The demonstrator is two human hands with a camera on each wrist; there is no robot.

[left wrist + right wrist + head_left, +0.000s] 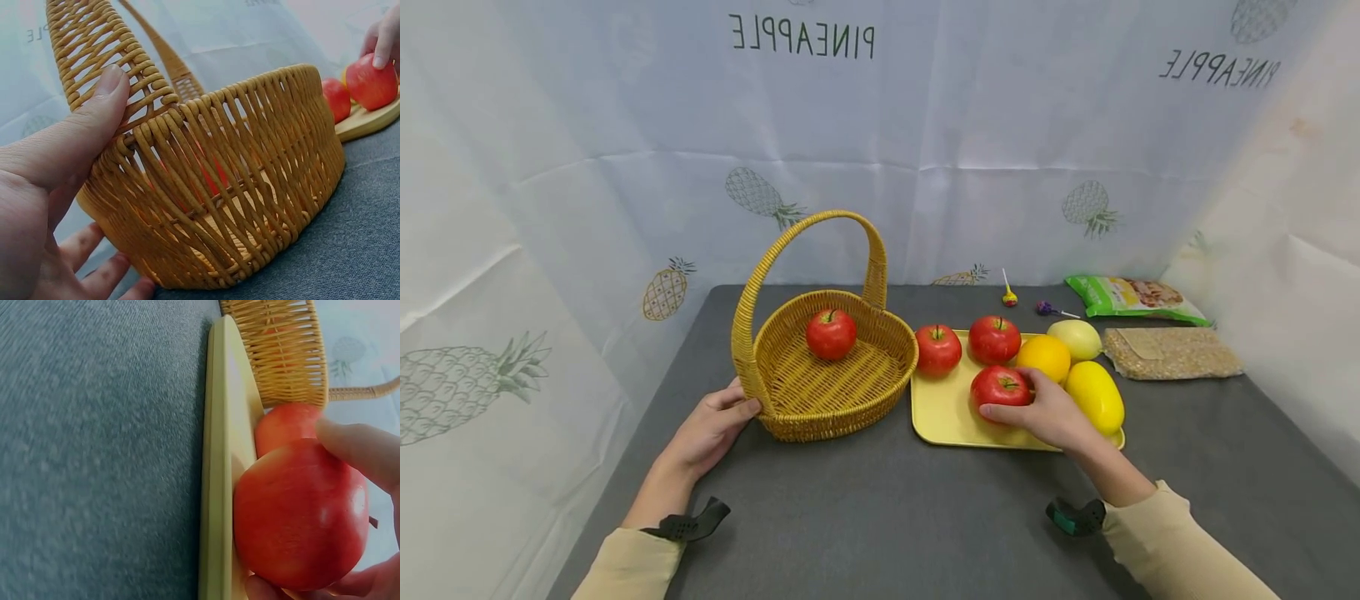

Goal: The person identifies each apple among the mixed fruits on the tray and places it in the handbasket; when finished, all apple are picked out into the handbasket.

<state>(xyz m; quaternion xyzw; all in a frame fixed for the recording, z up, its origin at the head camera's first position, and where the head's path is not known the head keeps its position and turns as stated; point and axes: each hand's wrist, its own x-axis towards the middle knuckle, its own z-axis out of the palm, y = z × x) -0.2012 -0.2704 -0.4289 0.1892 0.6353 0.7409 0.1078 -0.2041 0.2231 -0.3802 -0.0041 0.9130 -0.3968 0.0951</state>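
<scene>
At the left, a heart-shaped wicker basket point(820, 425) with a tall arched handle holds one red apple point(831, 334). My left hand point(718, 425) grips the basket's near-left corner at the handle's base, thumb point(103, 103) on the wicker and the other fingers along its side. On the yellow tray point(947, 421), my right hand point(1048, 408) holds another red apple point(300, 515) between thumb and fingers. It sits low over the tray's near part. Two more red apples, one at the left point(937, 350) and one at the back point(994, 339), lie on the tray.
The tray's right side bears an orange point(1043, 358), a pale yellow-green fruit point(1075, 339) and a long yellow fruit point(1095, 397). Behind are two lollipops, one yellow point(1009, 296), one purple point(1045, 308). A green packet point(1138, 300) and a clear bag of grains point(1176, 353) lie far right.
</scene>
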